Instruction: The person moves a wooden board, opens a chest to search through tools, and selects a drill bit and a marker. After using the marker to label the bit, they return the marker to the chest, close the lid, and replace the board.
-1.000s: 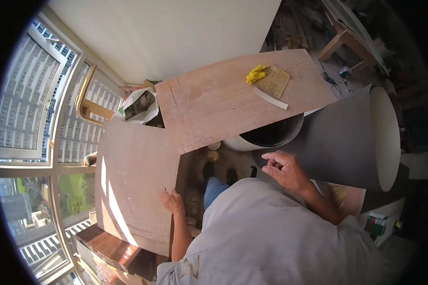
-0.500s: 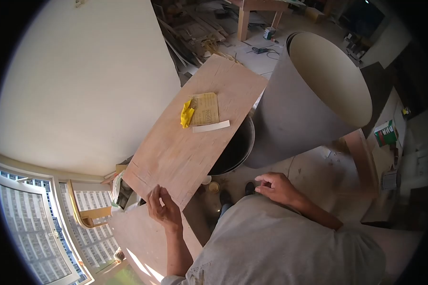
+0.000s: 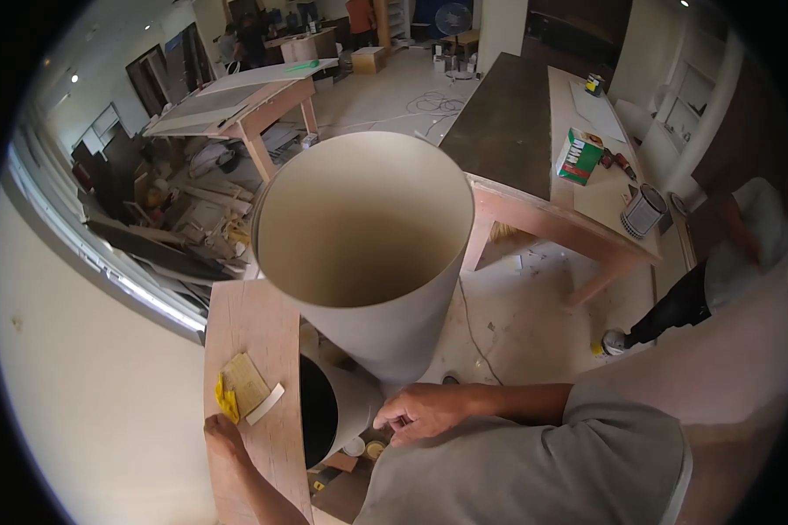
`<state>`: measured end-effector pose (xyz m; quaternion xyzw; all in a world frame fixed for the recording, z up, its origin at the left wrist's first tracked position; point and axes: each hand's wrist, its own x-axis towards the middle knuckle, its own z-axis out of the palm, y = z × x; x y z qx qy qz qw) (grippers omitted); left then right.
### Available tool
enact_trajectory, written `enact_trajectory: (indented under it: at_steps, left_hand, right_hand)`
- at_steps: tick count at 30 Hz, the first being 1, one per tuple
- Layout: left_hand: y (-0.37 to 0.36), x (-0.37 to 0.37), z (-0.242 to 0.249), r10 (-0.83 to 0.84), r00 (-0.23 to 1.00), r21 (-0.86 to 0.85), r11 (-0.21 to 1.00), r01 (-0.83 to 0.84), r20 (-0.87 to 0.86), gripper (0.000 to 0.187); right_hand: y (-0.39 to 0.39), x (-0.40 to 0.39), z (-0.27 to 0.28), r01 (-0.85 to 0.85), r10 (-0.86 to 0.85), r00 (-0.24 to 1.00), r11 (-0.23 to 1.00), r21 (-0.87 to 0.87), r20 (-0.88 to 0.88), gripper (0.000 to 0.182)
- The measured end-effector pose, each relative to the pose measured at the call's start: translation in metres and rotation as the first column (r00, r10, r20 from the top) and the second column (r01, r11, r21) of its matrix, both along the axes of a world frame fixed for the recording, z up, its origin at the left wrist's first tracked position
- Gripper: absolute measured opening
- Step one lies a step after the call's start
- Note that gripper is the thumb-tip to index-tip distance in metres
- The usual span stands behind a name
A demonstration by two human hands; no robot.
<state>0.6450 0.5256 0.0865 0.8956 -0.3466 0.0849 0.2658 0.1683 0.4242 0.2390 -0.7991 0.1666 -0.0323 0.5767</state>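
Note:
My left hand point(image 3: 225, 435) is over the wooden board point(image 3: 267, 472), its fingertips right at a crumpled yellow piece point(image 3: 227, 399) that looks like cloth or a glove. Its fingers are mostly hidden behind the back of the hand. Beside the yellow piece lie a square of brown printed paper point(image 3: 247, 382) and a narrow white strip point(image 3: 266, 404). My right hand point(image 3: 420, 413) hangs in front of my body with loosely bent fingers, nothing in them. Just beyond it stands a big grey roll of sheet material point(image 3: 394, 337), pale inside.
A darker open cylinder point(image 3: 356, 411) sits beside the board. On the right, a long workbench point(image 3: 534, 206) carries a green-and-white box point(image 3: 580, 156) and a metal can point(image 3: 643, 210). A person point(image 3: 744, 254) is at the right. Scrap wood lies left, near another table point(image 3: 236, 109).
My view has swung up and right, bringing more of the room in. My left hand has moved forward over the board to the yellow piece. My right hand stays bent before my body.

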Motion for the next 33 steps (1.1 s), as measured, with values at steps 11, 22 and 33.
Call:
enact_trajectory:
  at_steps: [11, 22, 33]
  left_hand:
    - [-0.047, -0.040, 0.119, 0.137, 0.968, -0.273, 0.959, -0.076, 0.212, 0.030]
    - [-0.153, -0.315, 0.346, -0.846, 0.499, -0.470, 0.523, 0.711, -0.187, 0.014]
    - [-0.196, -0.355, 0.359, -0.911, 0.044, -0.494, 0.262, 0.829, -0.411, 0.021]
  right_hand:
    - [-0.098, -0.111, 0.068, -0.128, 0.052, 0.913, 0.978, 0.164, 0.405, 0.044]
    - [-0.129, -0.072, 0.156, 0.627, -0.012, 0.577, 0.647, -0.434, 0.817, 0.068]
    - [-0.154, -0.067, 0.122, 0.698, -0.094, 0.543, 0.604, -0.386, 0.834, 0.052]
